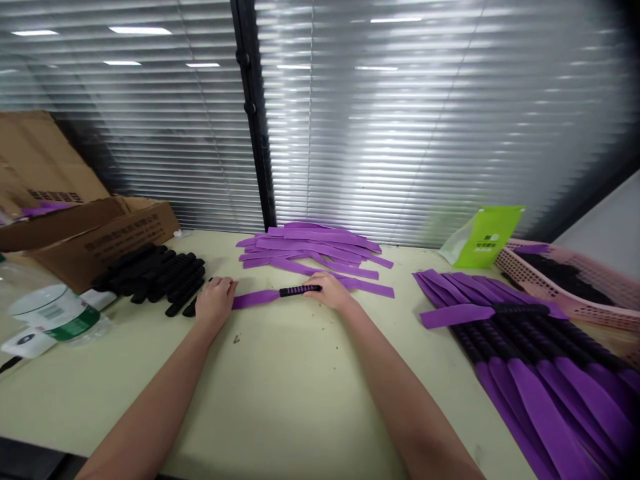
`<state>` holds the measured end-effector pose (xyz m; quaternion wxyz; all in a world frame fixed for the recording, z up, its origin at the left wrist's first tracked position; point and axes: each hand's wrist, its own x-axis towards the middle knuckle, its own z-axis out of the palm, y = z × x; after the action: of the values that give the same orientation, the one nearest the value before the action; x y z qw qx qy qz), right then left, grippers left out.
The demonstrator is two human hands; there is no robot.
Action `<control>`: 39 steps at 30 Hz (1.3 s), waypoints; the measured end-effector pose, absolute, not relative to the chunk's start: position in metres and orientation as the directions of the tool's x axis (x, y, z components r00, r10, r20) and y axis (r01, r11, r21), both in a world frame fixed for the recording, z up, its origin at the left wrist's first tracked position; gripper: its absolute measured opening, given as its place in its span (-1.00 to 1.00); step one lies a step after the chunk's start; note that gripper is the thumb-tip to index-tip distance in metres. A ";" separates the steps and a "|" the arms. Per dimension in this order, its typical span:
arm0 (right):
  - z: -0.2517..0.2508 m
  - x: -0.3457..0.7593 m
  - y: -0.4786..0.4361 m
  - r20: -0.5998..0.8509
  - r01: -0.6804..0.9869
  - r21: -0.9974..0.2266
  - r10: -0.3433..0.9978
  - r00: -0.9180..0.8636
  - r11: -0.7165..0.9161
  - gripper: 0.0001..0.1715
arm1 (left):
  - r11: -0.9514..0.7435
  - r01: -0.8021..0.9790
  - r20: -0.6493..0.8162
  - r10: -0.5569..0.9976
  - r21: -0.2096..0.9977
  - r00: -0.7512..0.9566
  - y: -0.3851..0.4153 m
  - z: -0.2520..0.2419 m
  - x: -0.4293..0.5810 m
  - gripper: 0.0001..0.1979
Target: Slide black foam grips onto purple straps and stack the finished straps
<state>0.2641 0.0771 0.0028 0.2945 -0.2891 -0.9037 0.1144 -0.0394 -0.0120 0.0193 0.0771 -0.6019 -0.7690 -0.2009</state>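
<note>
Well back from the table's front edge (40,439), left grip (216,301) pinches purple strip (256,299), right grip (324,289) black sleeve (296,291).

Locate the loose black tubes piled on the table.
In the head view, the black tubes lie on the left side of the table, between the cardboard box and the left hand.

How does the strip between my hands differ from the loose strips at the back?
The strip carries a black ridged tube; the loose strips show none.
The strip is stretched out singly, while the loose strips overlap in a heap.
The strip has the left hand at its purple end and the right hand at the tube; the loose strips lie mostly behind the hands.
Both are purple and flat-looking.
</note>
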 end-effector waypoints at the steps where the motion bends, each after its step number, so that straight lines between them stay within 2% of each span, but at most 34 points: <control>1: 0.006 0.263 0.075 0.472 0.465 -0.342 0.577 -0.667 0.817 -0.73 | 0.122 0.972 0.406 0.893 0.199 -0.195 -0.012 0.020 -0.036 -0.61; 5: 0.015 0.251 0.063 0.473 0.472 -0.145 0.480 -0.739 0.870 -0.70 | -0.240 0.942 0.400 0.907 0.234 0.131 -0.014 0.023 -0.019 -0.61; 7: 0.017 0.245 0.059 0.482 0.453 -0.022 0.406 -0.776 0.891 -0.68 | -0.333 0.900 0.339 0.912 0.282 0.231 -0.015 0.024 -0.010 -0.62; 10: 0.016 0.239 0.057 0.515 0.443 0.119 0.327 -0.792 0.888 -0.64 | -0.350 0.845 0.244 0.932 0.404 0.269 -0.018 0.024 -0.005 -0.62; 13: 0.013 0.239 0.057 0.561 0.467 0.182 0.298 -0.772 0.865 -0.61 | -0.299 0.769 0.230 0.952 0.565 0.202 -0.020 0.027 -0.005 -0.65; 15: 0.011 0.240 0.058 0.581 0.476 0.204 0.285 -0.762 0.856 -0.61 | -0.239 0.696 0.187 0.971 0.677 0.151 -0.021 0.029 -0.005 -0.65; 18: 0.008 0.242 0.059 0.594 0.475 0.212 0.273 -0.757 0.854 -0.66 | -0.101 0.542 0.037 0.991 0.834 0.127 -0.023 0.032 -0.005 -0.63; 21: 0.006 0.243 0.060 0.618 0.482 0.181 0.282 -0.734 0.857 -0.72 | 0.013 0.413 -0.078 0.987 0.911 0.141 -0.025 0.034 -0.005 -0.62; 25: 0.005 0.243 0.061 0.657 0.501 0.164 0.285 -0.698 0.850 -0.74 | 0.061 0.338 -0.118 0.982 0.939 0.150 -0.030 0.037 -0.004 -0.63; 30: 0.006 0.240 0.058 0.679 0.516 0.133 0.302 -0.669 0.846 -0.73 | 0.167 0.223 -0.187 0.980 0.960 0.068 -0.035 0.039 -0.001 -0.62; 34: 0.007 0.237 0.056 0.689 0.526 0.107 0.318 -0.651 0.844 -0.73 | 0.177 0.192 -0.203 0.971 0.965 0.126 -0.037 0.041 -0.002 -0.66; 39: 0.007 0.239 0.058 0.687 0.540 0.138 0.312 -0.656 0.830 -0.68 | 0.187 0.141 -0.207 0.968 0.972 0.145 -0.034 0.040 -0.003 -0.67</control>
<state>0.2391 0.0578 0.0068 0.3396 -0.2381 -0.8944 -0.1675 -0.0033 -0.0341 0.0396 -0.5529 -0.5164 -0.5365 -0.3738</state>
